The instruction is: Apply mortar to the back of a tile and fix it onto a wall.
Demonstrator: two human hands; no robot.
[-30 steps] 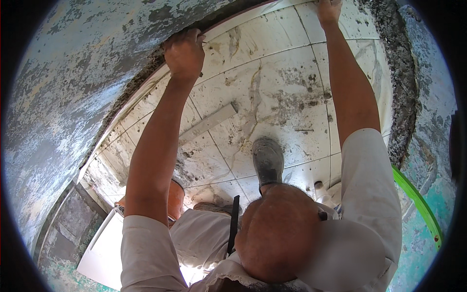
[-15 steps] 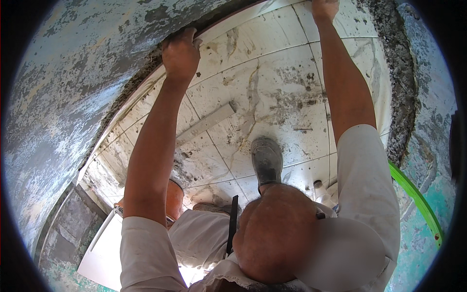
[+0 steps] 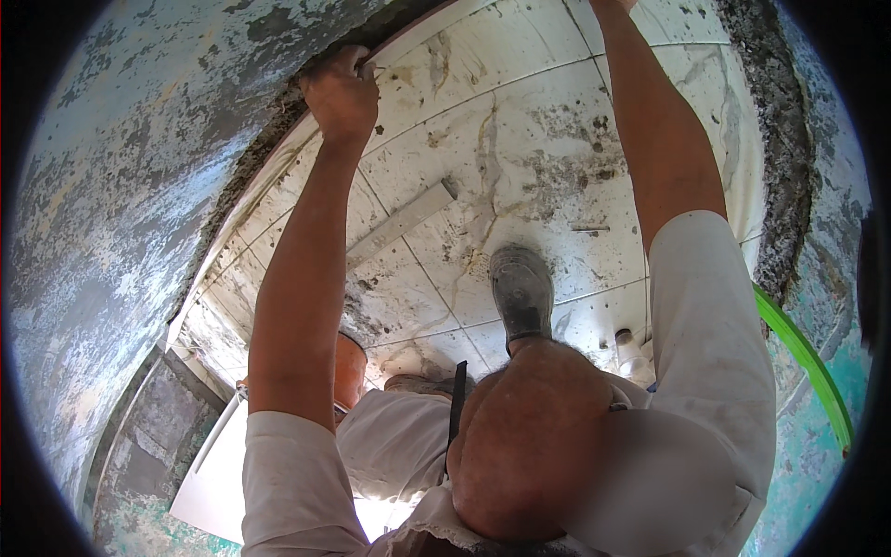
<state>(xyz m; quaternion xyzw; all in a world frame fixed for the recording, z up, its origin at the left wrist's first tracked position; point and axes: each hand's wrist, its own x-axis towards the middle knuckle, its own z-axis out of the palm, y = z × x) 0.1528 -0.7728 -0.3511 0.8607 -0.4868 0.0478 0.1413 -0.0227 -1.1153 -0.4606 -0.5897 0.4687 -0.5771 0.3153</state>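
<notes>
My left hand (image 3: 342, 97) is closed at the reddish-brown rim of a white tile (image 3: 422, 39), beside the rough wall. Its fingers curl over that rim, and their tips are partly hidden. At the top edge of the picture my right hand (image 3: 613, 4) is mostly cut off, so its fingers and anything in them are out of sight. Both arms stretch forward above the stained white tiled floor (image 3: 548, 200). Between them on the floor lies a flat, pale straight bar (image 3: 404, 223).
A grey boot (image 3: 522, 292) stands on the tiles. An orange bucket (image 3: 349, 371) is beside my left arm, and a bright green curved strip (image 3: 806, 367) runs along the right. Peeling blue-grey wall (image 3: 139, 186) rises at left; a rough dark mortar band (image 3: 784, 139) borders the right side.
The view has shifted a little, so the floor, boot and bar appear slightly up and to the right. My right hand has slid further past the top edge. My left hand stays at the tile's rim.
</notes>
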